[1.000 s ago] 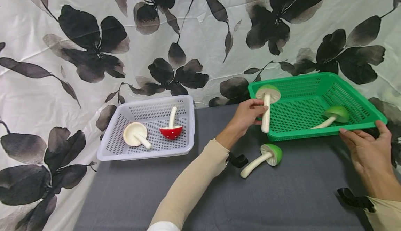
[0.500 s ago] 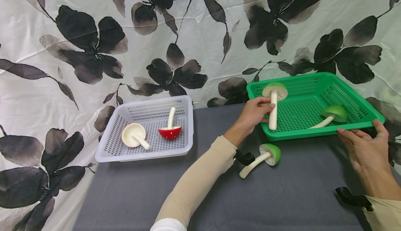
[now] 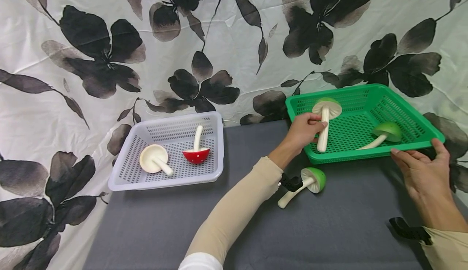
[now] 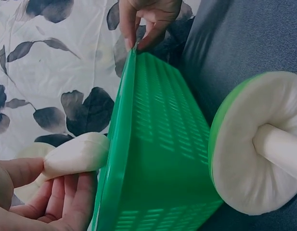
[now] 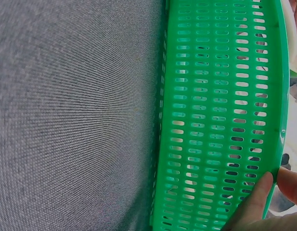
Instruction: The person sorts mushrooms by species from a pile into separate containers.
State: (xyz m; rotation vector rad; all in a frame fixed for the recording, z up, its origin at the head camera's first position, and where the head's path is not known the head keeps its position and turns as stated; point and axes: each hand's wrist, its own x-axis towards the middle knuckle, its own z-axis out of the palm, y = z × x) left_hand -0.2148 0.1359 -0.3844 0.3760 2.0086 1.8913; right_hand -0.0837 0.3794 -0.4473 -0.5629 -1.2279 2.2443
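My left hand (image 3: 301, 132) pinches the pale stem of a green-capped toy mushroom (image 3: 323, 128), cap up, at the left end of a green plastic basket (image 3: 352, 129). In the left wrist view, thumb and fingers grip this stem (image 4: 81, 153) by the basket rim. My right hand (image 3: 425, 176) holds the basket's front right corner, thumb and finger pinching the rim in the right wrist view (image 5: 264, 192). Another green-capped mushroom (image 3: 388, 132) lies inside the basket. A third green-capped mushroom (image 3: 319, 179) lies on its side on the table, in front of the basket.
Left on the grey table (image 3: 153, 229) stands a white basket (image 3: 220, 152). It holds a red mushroom (image 3: 196, 156) with white dots, stem up, and a mushroom (image 3: 153, 158) showing its cream underside. A flower-printed cloth (image 3: 237, 38) hangs behind.
My left hand has carried the green-capped mushroom a little to the right, further over the green basket. My right hand keeps its hold on the basket corner.
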